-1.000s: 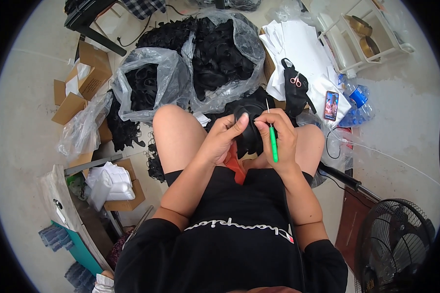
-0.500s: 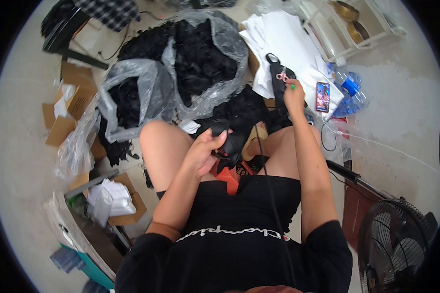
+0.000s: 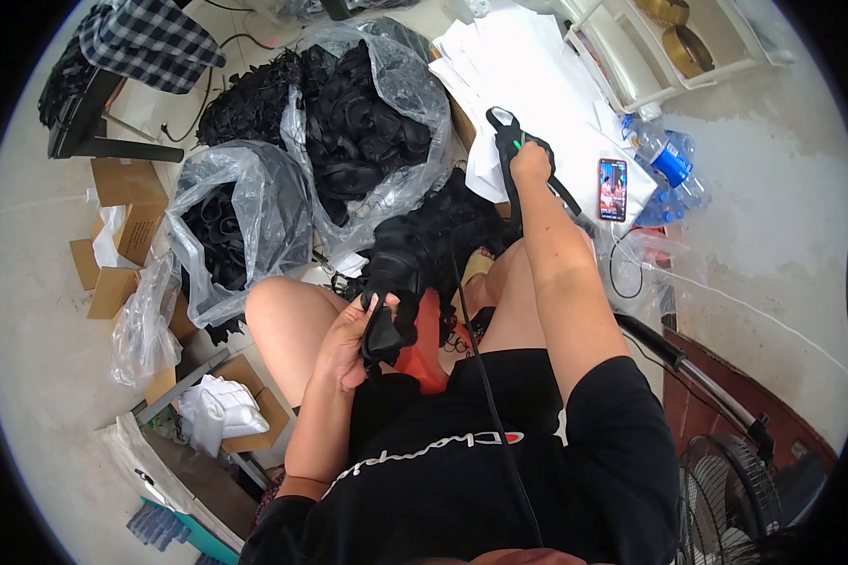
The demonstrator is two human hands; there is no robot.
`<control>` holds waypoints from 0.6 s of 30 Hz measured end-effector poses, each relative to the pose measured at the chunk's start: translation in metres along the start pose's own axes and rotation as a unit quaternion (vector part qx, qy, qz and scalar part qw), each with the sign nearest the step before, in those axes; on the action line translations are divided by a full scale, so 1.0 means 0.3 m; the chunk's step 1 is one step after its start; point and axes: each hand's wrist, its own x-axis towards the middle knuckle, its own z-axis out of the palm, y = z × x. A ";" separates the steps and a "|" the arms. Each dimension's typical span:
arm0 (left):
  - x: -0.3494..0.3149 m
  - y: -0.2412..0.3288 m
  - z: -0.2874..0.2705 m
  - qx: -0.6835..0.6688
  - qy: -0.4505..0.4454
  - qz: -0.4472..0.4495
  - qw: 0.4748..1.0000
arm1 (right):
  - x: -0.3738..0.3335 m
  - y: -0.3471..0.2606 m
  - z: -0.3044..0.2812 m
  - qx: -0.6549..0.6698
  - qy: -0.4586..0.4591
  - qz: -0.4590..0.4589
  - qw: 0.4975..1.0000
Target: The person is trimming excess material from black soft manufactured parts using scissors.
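Note:
My left hand [image 3: 347, 347], fingers closed, grips a black fabric piece [image 3: 382, 331] above my lap. It looks smooth and padded, and more black pieces [image 3: 403, 254] trail from it toward the heap between my legs. Farther off on the right, my right hand [image 3: 532, 164] is closed over a black strap-like item [image 3: 505, 122] with a loop at its end, lying on white sheets. A small green part [image 3: 517, 146] shows at its fingers; what they hold is mostly hidden.
Clear plastic bags [image 3: 287, 179] full of black pieces stand ahead. At the right are a phone [image 3: 612, 188] with a lit screen, plastic bottles [image 3: 671, 162], a white rack [image 3: 622, 89] and a fan [image 3: 725, 494]. Cardboard boxes [image 3: 127, 221] sit at the left.
My left hand has moved nearer my body and a little left with the black piece. My right hand has shifted left over the strap-like item; the pink-handled scissors seen beside it are now out of sight.

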 end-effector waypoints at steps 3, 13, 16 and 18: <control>-0.002 0.019 0.031 -0.039 -0.029 -0.021 0.999 | 0.011 -0.033 -0.028 -0.052 -0.007 -0.013 0.999; -0.067 0.130 0.110 -0.116 -0.128 -0.092 0.981 | -0.710 -0.144 -0.787 0.225 -0.098 -0.546 0.801; -0.127 0.113 0.103 -0.230 -0.168 -0.120 0.951 | -0.879 -0.169 -0.907 0.073 0.013 -0.660 0.747; -0.157 0.100 0.094 -0.234 -0.289 -0.134 0.918 | -0.938 -0.170 -0.927 0.004 0.080 -0.695 0.715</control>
